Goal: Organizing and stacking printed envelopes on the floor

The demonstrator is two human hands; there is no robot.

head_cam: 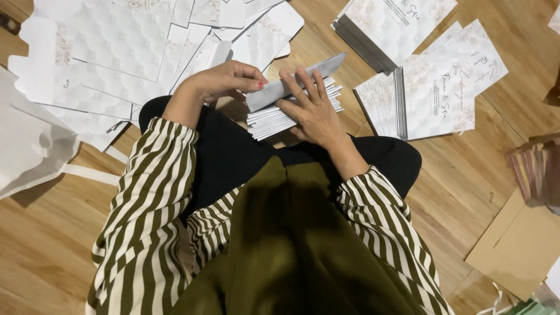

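White card sheets (pixel 111 52), printed card stacks (pixel 434 96) and brown cardboard (pixel 519 245) lie on the wooden floor (pixel 46 245).

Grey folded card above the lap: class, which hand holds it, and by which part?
The left hand pinches the folded card at its lower left end. The right hand lies flat across its middle and the card stack beneath.

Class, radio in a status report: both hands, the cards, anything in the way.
Left hand gripping one folded grey-white card. Right hand flat on card stack in lap. Loose white cards spread on wooden floor; nothing blocking.
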